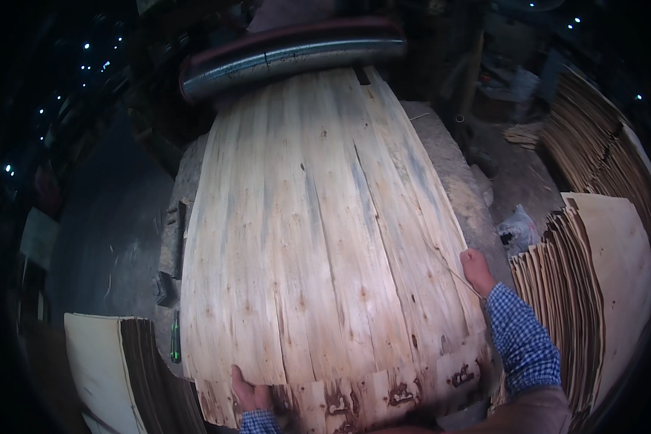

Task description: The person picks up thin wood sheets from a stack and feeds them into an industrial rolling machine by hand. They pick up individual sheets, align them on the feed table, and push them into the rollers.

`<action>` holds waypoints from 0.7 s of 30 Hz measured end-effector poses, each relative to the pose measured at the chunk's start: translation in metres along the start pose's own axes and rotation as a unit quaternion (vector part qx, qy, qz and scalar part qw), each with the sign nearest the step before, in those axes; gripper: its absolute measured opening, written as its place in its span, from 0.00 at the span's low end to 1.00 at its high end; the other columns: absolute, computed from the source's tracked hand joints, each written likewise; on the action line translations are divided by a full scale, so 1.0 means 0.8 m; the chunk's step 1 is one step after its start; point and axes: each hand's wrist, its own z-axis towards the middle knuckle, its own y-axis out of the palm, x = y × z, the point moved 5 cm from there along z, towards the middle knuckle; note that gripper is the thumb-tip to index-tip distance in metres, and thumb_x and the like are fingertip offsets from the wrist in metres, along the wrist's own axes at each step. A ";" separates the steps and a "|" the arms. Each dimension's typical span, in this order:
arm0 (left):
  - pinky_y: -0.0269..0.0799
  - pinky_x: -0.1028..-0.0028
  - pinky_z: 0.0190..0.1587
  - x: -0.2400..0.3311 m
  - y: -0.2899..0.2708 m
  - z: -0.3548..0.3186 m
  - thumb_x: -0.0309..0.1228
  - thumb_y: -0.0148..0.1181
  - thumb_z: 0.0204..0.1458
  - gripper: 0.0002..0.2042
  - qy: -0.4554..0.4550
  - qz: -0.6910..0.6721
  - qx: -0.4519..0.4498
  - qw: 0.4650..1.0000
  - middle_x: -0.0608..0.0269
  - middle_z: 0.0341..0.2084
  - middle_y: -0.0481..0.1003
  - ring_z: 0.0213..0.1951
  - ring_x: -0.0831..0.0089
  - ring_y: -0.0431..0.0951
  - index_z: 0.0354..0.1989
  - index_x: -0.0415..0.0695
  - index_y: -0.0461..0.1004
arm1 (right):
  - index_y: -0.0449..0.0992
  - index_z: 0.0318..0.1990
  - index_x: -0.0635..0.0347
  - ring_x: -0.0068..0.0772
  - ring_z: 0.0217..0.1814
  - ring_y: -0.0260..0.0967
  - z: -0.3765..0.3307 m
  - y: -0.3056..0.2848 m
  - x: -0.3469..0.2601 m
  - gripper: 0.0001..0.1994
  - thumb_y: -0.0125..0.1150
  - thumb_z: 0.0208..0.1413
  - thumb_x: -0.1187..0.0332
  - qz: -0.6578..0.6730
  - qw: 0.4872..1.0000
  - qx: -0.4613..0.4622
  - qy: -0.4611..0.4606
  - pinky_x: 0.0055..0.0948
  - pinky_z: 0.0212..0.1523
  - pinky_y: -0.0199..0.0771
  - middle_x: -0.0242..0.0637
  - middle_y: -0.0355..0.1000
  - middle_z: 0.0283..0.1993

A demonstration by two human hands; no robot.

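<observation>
A large, pale wood veneer sheet (304, 246) with knots, grey streaks and long splits lies before me. Its far end reaches a metal roller (296, 59). My left hand (249, 392) grips the near edge at the left, its thumb on top and its other fingers mostly hidden. At the sheet's right edge my right hand (477, 271) is closed, fingers curled around the edge. Under the near end another veneer piece (383, 394) with dark knot marks sticks out. A thin loose sliver (452, 269) lies near my right hand.
Stacked veneer sheets stand at the right (557, 289), the far right (593, 137) and the lower left (98, 354). A worn table surface (452, 173) shows beside the sheet. A green-handled tool (175, 341) lies at its left edge. A plastic bag (518, 230) sits at the right.
</observation>
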 end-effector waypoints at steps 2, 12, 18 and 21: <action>0.66 0.66 0.61 0.013 0.038 0.030 0.25 0.53 0.60 0.22 0.038 0.063 -0.003 0.997 0.47 0.57 0.67 0.57 0.63 0.69 0.61 0.32 0.57 | 0.71 0.30 0.69 0.30 0.31 0.67 0.064 0.017 0.006 0.12 0.53 0.57 0.66 -0.070 0.997 0.010 -0.038 0.35 0.34 0.67 0.45 0.70 0.27; 0.64 0.61 0.64 -0.013 0.117 0.221 0.35 0.50 0.64 0.20 0.073 0.085 0.008 0.994 0.54 0.54 0.70 0.58 0.59 0.68 0.59 0.37 0.63 | 0.66 0.58 0.61 0.58 0.54 0.70 0.220 0.081 -0.140 0.28 0.57 0.57 0.51 -0.195 0.981 -0.008 -0.002 0.46 0.54 0.70 0.57 0.71 0.53; 0.73 0.66 0.51 -0.022 0.169 0.313 0.43 0.50 0.64 0.16 -0.160 -0.240 0.133 0.948 0.62 0.47 0.75 0.50 0.67 0.74 0.48 0.43 0.70 | 0.57 0.69 0.55 0.50 0.74 0.48 0.190 0.088 -0.177 0.34 0.57 0.58 0.51 -0.335 0.931 -0.053 -0.134 0.55 0.67 0.51 0.45 0.47 0.74; 0.73 0.66 0.50 -0.024 0.170 0.277 0.47 0.54 0.62 0.24 -0.169 -0.158 0.028 0.973 0.60 0.49 0.75 0.50 0.64 0.76 0.58 0.42 0.65 | 0.58 0.68 0.55 0.53 0.74 0.45 0.137 0.086 -0.118 0.32 0.55 0.59 0.53 -0.360 0.915 -0.024 -0.178 0.56 0.69 0.46 0.43 0.51 0.73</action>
